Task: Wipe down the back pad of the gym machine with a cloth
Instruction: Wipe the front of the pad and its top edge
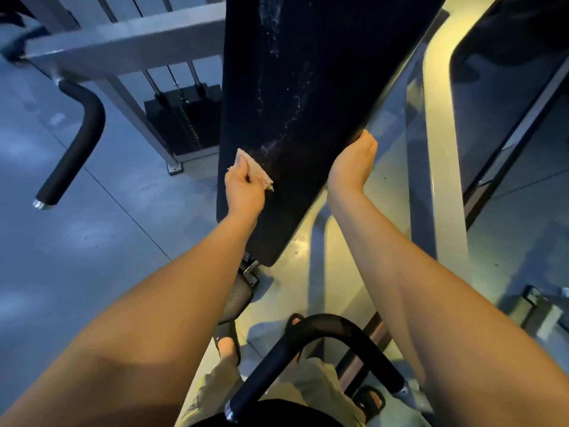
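Note:
The long black back pad [308,72] runs from the top centre down to the middle of the view, streaked with pale wet marks. My left hand [244,192] grips a small beige cloth [255,169] and holds it against the pad's lower left part. My right hand [354,163] grips the pad's right edge, fingers wrapped behind it and hidden.
A grey steel frame [123,41] and black weight stack [184,118] stand behind the pad on the left. One padded handle [77,143] hangs at left, another curved handle [323,343] is near my legs. A second padded bench [508,72] lies at right.

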Demonstrator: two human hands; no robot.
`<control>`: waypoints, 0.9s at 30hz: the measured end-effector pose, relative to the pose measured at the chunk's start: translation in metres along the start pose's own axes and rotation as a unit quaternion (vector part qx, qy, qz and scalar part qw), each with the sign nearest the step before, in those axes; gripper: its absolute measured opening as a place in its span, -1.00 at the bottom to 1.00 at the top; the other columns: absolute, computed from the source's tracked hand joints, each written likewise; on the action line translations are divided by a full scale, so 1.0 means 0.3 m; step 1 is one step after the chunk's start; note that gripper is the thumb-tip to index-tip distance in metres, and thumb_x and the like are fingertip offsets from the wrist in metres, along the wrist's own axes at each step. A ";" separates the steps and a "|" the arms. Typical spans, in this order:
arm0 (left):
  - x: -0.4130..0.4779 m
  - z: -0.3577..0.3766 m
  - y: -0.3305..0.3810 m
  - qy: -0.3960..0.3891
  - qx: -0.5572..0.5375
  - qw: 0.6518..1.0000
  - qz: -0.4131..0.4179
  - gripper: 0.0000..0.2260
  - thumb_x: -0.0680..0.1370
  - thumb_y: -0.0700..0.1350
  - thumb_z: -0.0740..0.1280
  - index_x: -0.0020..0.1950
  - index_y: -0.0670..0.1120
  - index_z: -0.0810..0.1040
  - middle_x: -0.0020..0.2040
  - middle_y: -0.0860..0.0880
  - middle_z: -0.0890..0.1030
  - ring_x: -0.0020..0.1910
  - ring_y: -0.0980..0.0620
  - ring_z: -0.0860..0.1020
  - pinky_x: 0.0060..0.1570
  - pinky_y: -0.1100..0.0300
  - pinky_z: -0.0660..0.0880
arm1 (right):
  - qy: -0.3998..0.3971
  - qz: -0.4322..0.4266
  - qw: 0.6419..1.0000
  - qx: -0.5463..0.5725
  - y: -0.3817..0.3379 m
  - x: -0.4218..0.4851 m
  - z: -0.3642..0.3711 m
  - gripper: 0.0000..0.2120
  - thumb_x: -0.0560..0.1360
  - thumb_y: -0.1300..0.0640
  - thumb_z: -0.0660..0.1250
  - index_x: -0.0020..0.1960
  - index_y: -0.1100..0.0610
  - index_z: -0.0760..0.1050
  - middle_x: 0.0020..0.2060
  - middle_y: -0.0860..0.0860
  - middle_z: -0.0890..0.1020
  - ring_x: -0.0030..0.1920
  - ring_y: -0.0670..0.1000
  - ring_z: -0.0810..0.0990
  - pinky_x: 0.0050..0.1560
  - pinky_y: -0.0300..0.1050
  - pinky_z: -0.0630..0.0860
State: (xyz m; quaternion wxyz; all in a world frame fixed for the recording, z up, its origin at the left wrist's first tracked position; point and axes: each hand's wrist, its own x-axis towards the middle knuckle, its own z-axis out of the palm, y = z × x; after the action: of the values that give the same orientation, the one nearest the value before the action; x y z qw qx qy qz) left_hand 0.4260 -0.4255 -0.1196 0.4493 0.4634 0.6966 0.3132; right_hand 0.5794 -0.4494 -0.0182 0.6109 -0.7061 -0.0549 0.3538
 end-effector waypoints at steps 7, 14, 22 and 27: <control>0.024 0.015 0.004 0.024 -0.095 0.995 -0.031 -0.67 0.64 -0.18 0.32 0.42 -0.05 0.55 0.09 0.08 0.67 -0.14 0.17 0.61 -0.23 0.43 0.48 | 0.047 0.036 0.994 0.092 0.039 0.032 0.088 -0.69 0.70 0.00 0.06 -0.07 0.11 0.47 -0.19 0.01 0.53 -0.12 0.01 0.48 -0.17 -0.17 0.43; 0.011 -0.027 0.043 0.055 -0.146 0.988 -0.020 -0.84 0.62 -0.10 0.37 -0.05 0.15 0.69 -0.19 0.09 0.69 -0.20 0.14 0.63 -0.11 0.18 0.58 | 0.058 -0.012 0.996 0.071 0.054 0.039 0.106 -0.71 0.45 -0.16 0.05 -0.17 0.00 0.43 -0.14 0.04 0.55 -0.07 0.07 0.53 -0.03 0.00 0.48; -0.040 -0.009 0.058 -0.022 -0.008 0.999 0.030 -0.78 0.60 -0.08 0.34 -0.26 0.03 0.60 -0.33 -0.05 0.63 -0.43 0.19 0.51 -0.38 0.25 0.47 | 0.071 -0.013 0.993 0.090 0.057 0.054 0.106 -0.71 0.69 -0.01 0.03 -0.09 0.06 0.42 -0.14 0.05 0.53 -0.09 0.01 0.52 -0.11 -0.10 0.48; -0.077 -0.042 0.066 -0.058 -0.046 0.997 0.000 -0.82 0.58 -0.17 0.39 -0.03 0.10 0.73 -0.25 0.08 0.68 -0.35 0.25 0.59 -0.36 0.40 0.46 | 0.044 -0.019 0.999 0.018 0.043 0.032 0.071 -0.73 0.69 0.05 0.04 -0.16 -0.11 0.34 -0.19 -0.10 0.46 -0.17 -0.15 0.49 -0.15 -0.33 0.42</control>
State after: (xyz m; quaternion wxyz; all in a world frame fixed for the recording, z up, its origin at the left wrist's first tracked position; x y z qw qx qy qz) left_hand 0.4254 -0.4397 -0.0901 0.5103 0.4596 0.6540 0.3174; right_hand 0.5698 -0.4301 -0.0342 0.6316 -0.7090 -0.0347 0.3118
